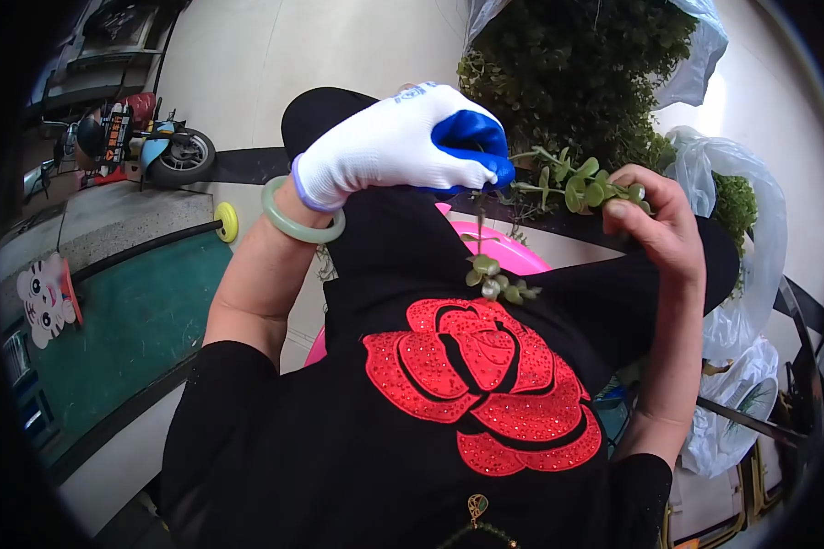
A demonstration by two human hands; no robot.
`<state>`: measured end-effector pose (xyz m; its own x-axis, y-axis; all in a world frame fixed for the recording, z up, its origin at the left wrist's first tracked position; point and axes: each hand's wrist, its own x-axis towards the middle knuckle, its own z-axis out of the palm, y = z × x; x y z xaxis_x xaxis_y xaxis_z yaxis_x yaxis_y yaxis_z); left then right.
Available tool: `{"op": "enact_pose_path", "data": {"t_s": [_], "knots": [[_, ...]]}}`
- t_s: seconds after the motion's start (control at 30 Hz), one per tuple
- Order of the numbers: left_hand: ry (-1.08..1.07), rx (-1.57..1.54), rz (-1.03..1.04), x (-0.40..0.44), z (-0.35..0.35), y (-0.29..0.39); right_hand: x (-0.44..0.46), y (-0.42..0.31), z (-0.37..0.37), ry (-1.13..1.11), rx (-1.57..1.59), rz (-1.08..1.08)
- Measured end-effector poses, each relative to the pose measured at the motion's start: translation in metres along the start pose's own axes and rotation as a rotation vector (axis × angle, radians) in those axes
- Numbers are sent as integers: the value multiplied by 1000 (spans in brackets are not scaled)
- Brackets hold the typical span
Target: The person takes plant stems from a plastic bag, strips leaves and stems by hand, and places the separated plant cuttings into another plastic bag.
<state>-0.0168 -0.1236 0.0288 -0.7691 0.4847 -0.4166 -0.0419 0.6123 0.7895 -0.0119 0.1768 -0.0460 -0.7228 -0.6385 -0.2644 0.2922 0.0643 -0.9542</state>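
My left hand (pixel 412 142) wears a white knit glove with blue-coated fingertips, which are pinched together on plant stems. From these fingertips a leafy sprig (pixel 488 274) with round green leaves hangs over my lap. My bare right hand (pixel 655 215) holds the leafy end of another green sprig (pixel 581 181) between thumb and fingers. This sprig's thin stems run left to the gloved fingertips, so it stretches between both hands. Just beyond the hands lies a large heap of dark green plants (pixel 577 73) in a plastic bag (pixel 696 55).
A pink plastic item (pixel 504 249) shows partly between my knees. More plastic bags (pixel 732 403) sit at the right, one around greenery (pixel 734 206). At the left are a green board (pixel 146 311) with a cartoon tiger cutout (pixel 48 300) and a parked scooter (pixel 169 151).
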Motion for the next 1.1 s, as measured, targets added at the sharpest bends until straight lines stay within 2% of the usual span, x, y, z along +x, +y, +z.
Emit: {"op": "enact_pose_path", "data": {"t_s": [0.1,0.13,0.2,0.27,0.33,0.4,0.47,0.5,0.53,0.6,0.67,0.7,0.8,0.83,0.87,0.97,1.0,1.07,1.1], "knots": [[-41,123,-9,-1,2,21,-6,-15,-6,13,-264,-45],[94,230,206,2,12,6,-6,-21,-6,67,-354,-177],[39,297,182,9,19,12,-5,-35,-4,181,-534,-436],[68,416,228,18,29,15,3,-53,14,217,-838,-561],[98,488,275,22,32,19,15,-46,43,174,-817,-596],[135,506,310,21,31,27,26,-18,54,52,-459,-258],[121,570,293,17,26,29,30,2,49,-144,130,41],[89,588,289,15,23,28,29,1,43,-219,54,-26],[53,602,288,13,21,27,25,-8,37,-246,-114,17],[-117,432,142,14,16,22,25,-9,41,-97,-559,-388],[-262,241,-40,20,12,21,21,-22,48,-48,-613,-426],[-247,123,25,24,16,12,20,-29,49,-26,-643,-447],[-399,-169,-92,29,20,8,17,-35,38,-50,-827,-391],[-511,-213,-98,30,19,6,15,-34,36,-55,-856,-395],[-543,-352,4,29,24,0,14,-34,35,-61,-879,-418],[-630,-706,-184,22,33,8,11,-35,32,-81,-984,-516],[-628,-523,-189,21,37,3,10,-34,28,-93,-1042,-568],[-545,-380,131,16,44,-11,5,-23,13,-154,-1186,-640],[-474,-117,84,14,39,1,1,-13,8,-188,-1205,-626]]}}
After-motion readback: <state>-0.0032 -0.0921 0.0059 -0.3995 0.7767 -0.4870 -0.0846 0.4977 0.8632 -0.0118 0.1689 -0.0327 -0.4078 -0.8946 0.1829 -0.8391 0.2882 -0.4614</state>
